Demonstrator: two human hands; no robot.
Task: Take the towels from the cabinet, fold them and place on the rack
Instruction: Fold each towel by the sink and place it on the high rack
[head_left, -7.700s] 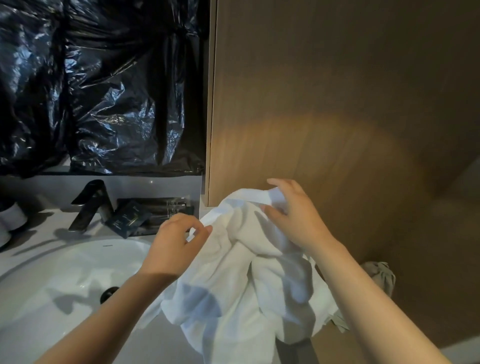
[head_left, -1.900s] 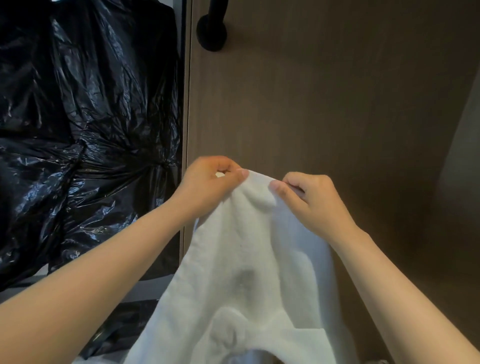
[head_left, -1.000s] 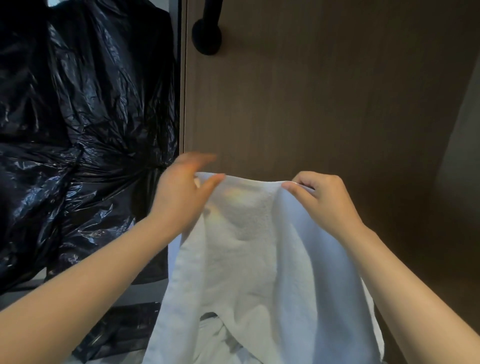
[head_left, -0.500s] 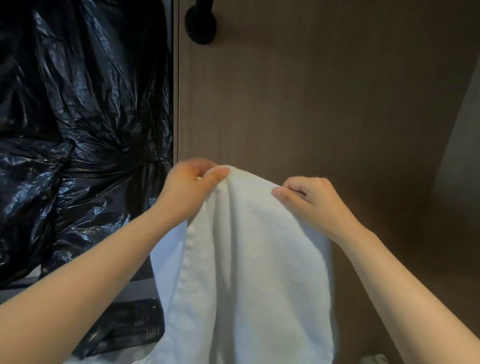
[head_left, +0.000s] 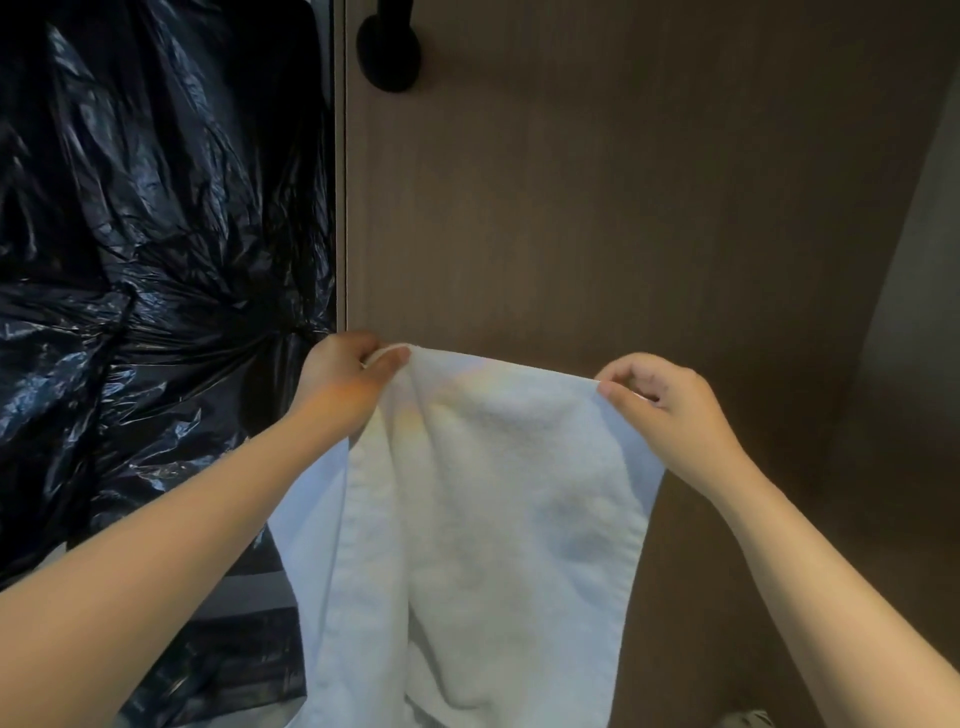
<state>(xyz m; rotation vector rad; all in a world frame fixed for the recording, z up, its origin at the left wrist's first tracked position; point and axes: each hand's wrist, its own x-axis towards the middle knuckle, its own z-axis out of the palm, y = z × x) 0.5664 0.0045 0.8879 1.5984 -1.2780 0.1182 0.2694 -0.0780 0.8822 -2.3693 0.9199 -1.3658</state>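
White terry towel (head_left: 498, 499) hangs stretched between two raised hands before a brown wood-grain panel (head_left: 623, 208). The left hand (head_left: 345, 382) pinches one top corner, the right hand (head_left: 670, 410) the other, fingers curled on the cloth. Black plastic sheeting (head_left: 156, 234) covers the wall at left; a black round mount (head_left: 389, 52) sits above.

both hands (head_left: 343, 384) (head_left: 670, 410) pinch white towel (head_left: 498, 499) before wooden panel (head_left: 623, 208).

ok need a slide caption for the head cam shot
Left hand and right hand pinch the top corners of a white towel, holding it up before a wooden panel.
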